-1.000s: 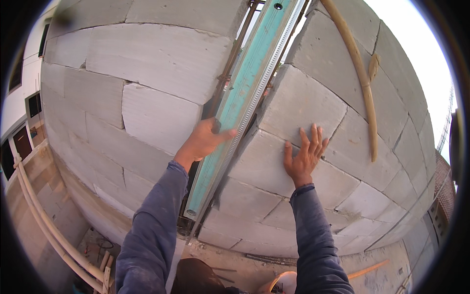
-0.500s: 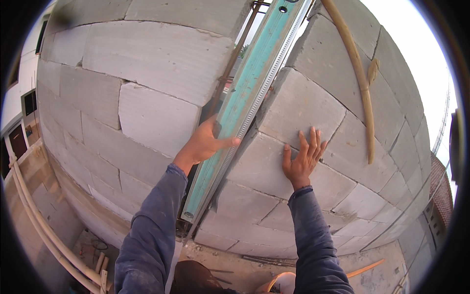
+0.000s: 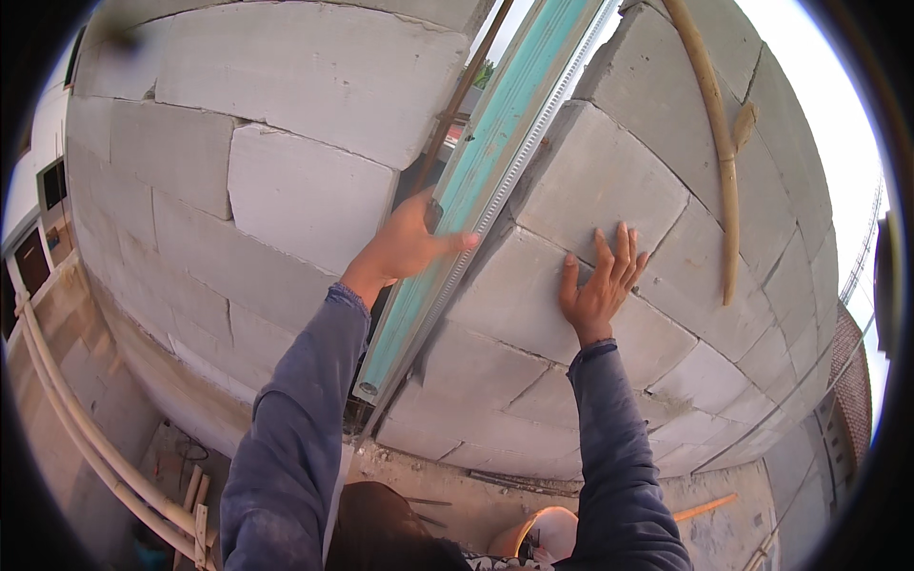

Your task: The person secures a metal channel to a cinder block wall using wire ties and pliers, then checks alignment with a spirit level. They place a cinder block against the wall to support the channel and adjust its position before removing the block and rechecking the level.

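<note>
A long teal metal straightedge (image 3: 495, 133) stands upright in the gap between two stretches of grey block wall. A narrow strip with a notched, perforated edge (image 3: 526, 157) runs along its right side. My left hand (image 3: 405, 238) is wrapped round the straightedge, fingers behind its left edge and thumb across its face to the strip. My right hand (image 3: 602, 285) lies flat, fingers apart, against the right wall's blocks (image 3: 519, 285), holding nothing. The fingertips of my left hand are hidden behind the straightedge.
A bent wooden pole (image 3: 719, 143) leans on the right wall. Rusty rebar (image 3: 462, 95) rises in the gap. Below stands a bucket (image 3: 552, 533) near an orange-brown stick (image 3: 705, 507). Long pale poles (image 3: 90, 428) slant at lower left.
The view has shifted slightly, showing more of the bucket below. My left hand still grips the straightedge, and my right hand stays flat on the wall.
</note>
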A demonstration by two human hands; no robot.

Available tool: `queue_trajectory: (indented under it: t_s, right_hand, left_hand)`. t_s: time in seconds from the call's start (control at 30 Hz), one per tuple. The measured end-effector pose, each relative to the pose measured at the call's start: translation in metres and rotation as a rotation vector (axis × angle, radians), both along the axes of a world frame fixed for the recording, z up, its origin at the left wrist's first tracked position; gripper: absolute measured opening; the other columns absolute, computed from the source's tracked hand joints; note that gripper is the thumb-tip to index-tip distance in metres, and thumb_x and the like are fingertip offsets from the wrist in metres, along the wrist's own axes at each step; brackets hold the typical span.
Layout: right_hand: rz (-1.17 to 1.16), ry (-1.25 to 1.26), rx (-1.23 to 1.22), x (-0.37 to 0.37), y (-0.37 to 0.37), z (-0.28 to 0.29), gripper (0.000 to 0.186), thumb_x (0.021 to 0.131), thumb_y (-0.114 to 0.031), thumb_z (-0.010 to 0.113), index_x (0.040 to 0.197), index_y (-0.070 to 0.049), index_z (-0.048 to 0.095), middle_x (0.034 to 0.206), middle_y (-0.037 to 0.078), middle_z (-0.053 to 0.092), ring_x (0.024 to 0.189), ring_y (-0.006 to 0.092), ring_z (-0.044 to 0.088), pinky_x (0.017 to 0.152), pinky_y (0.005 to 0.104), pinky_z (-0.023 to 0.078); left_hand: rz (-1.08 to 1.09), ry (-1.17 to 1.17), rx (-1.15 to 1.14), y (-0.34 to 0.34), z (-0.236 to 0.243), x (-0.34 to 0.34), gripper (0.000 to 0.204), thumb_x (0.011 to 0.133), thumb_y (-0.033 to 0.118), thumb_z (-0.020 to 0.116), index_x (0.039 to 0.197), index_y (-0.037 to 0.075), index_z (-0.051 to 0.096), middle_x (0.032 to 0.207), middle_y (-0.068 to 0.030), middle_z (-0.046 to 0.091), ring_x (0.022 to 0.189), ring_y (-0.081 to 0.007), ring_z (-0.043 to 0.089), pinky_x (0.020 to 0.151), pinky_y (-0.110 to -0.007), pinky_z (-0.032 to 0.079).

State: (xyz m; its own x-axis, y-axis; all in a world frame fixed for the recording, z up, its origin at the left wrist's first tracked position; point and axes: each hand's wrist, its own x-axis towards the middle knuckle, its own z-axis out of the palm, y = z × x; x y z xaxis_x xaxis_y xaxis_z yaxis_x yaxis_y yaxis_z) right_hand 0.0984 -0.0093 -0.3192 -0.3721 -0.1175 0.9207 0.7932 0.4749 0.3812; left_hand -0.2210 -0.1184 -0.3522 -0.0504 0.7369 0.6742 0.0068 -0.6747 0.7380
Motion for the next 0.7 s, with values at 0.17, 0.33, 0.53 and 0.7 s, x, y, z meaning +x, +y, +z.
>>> queue_trajectory:
  t_s: [0.17, 0.33, 0.53, 0.7]
  right_hand:
    - [-0.037, -0.004, -0.007, 0.01, 0.007, -0.004, 0.052, 0.103, -0.037, 0.067, 0.148, -0.015, 0.055, 0.166, 0.018, 0.042, 0.162, 0.037, 0.029, 0.134, 0.0614, 0.009]
    - [-0.016, 0.001, 0.005, 0.004, 0.013, -0.004, 0.053, 0.104, -0.04, 0.066, 0.15, -0.018, 0.054, 0.167, 0.016, 0.04, 0.163, 0.0338, 0.027, 0.135, 0.0593, 0.008]
    - [0.037, -0.02, 0.029, 0.009, 0.027, -0.008, 0.058, 0.104, -0.055, 0.065, 0.151, -0.021, 0.055, 0.164, 0.01, 0.044, 0.16, 0.0309, 0.03, 0.132, 0.062, 0.01]
    - [0.084, -0.036, 0.078, 0.018, 0.031, -0.003, 0.057, 0.103, -0.057, 0.068, 0.147, -0.022, 0.061, 0.158, 0.007, 0.051, 0.154, 0.0301, 0.039, 0.128, 0.0619, 0.017]
  left_hand:
    - [-0.007, -0.013, -0.082, 0.003, -0.005, 0.007, 0.1, 0.086, 0.038, 0.096, 0.158, -0.005, 0.043, 0.148, -0.024, 0.061, 0.141, -0.031, 0.059, 0.118, -0.043, 0.048]
    - [-0.035, -0.021, -0.114, 0.006, -0.029, -0.004, 0.097, 0.086, 0.043, 0.095, 0.155, -0.006, 0.048, 0.144, -0.0253, 0.064, 0.14, -0.0329, 0.06, 0.119, -0.046, 0.048]
    - [0.089, 0.038, -0.034, 0.01, -0.057, -0.002, 0.074, 0.088, 0.043, 0.093, 0.141, 0.0, 0.065, 0.133, -0.0188, 0.073, 0.125, -0.0282, 0.071, 0.105, -0.041, 0.06]
    - [-0.123, -0.057, 0.042, 0.018, -0.051, -0.002, 0.054, 0.096, 0.037, 0.088, 0.13, 0.0, 0.07, 0.118, -0.0055, 0.075, 0.108, -0.0148, 0.068, 0.096, -0.033, 0.055]
